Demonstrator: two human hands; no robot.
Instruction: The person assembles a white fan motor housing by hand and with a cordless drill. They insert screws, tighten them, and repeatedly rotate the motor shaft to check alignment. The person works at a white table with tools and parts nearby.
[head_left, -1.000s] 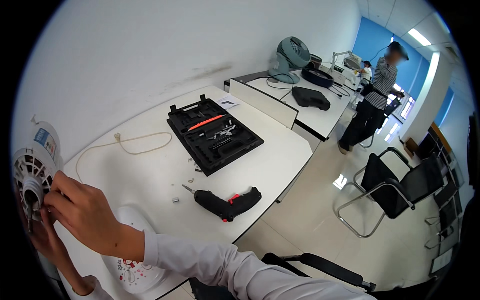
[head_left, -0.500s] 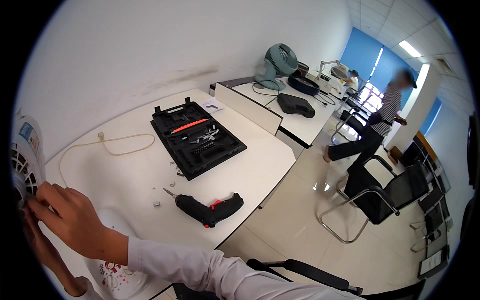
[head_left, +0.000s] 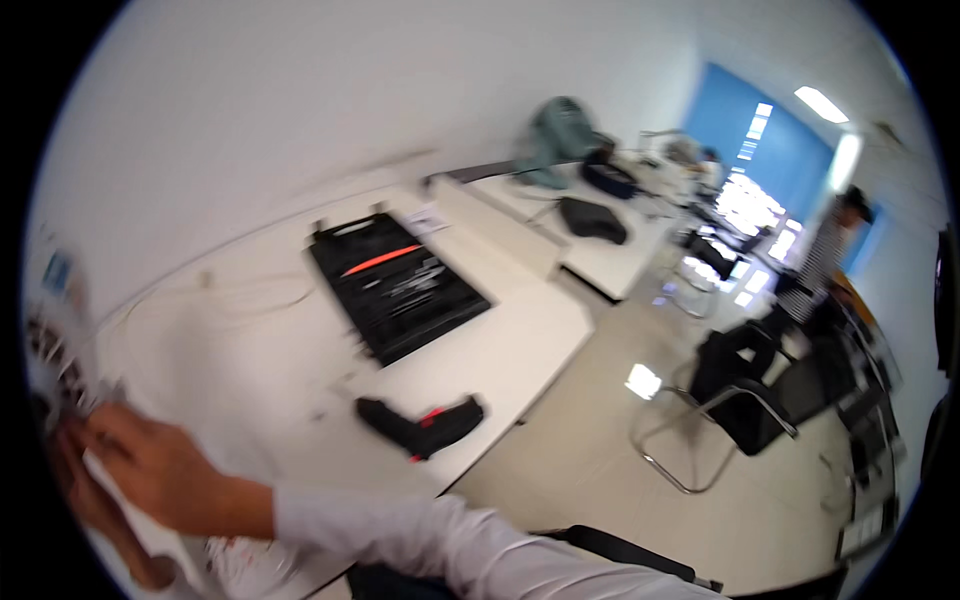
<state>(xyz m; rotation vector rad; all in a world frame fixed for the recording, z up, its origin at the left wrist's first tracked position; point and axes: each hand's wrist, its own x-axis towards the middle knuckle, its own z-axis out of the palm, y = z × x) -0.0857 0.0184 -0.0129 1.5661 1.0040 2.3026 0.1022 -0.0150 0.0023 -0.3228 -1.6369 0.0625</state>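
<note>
At the left edge stands a white appliance with a dark vented grille, like a small fan (head_left: 62,300). My right hand (head_left: 165,470) is closed at its lower front, fingers curled in; blur hides what is between them. A small grey shape (head_left: 112,390) shows just above those fingers. My left hand (head_left: 88,495) is beneath, partly cut off by the picture's edge, with its fingers hidden. Below my right wrist lies a white piece with a red printed pattern (head_left: 240,560). A black electric screwdriver (head_left: 425,428) with red parts lies on the table to the right.
An open black tool case (head_left: 395,285) with an orange-red strip lies on the white table (head_left: 520,335). A pale cable (head_left: 230,300) curves near the wall. Beyond are a green fan (head_left: 560,135), a closed black case (head_left: 592,220), chairs (head_left: 745,415) and a walking person (head_left: 825,255).
My right hand has shifted slightly down and right, away from the grille. The view has blurred. The walking person has moved right, behind the chair.
</note>
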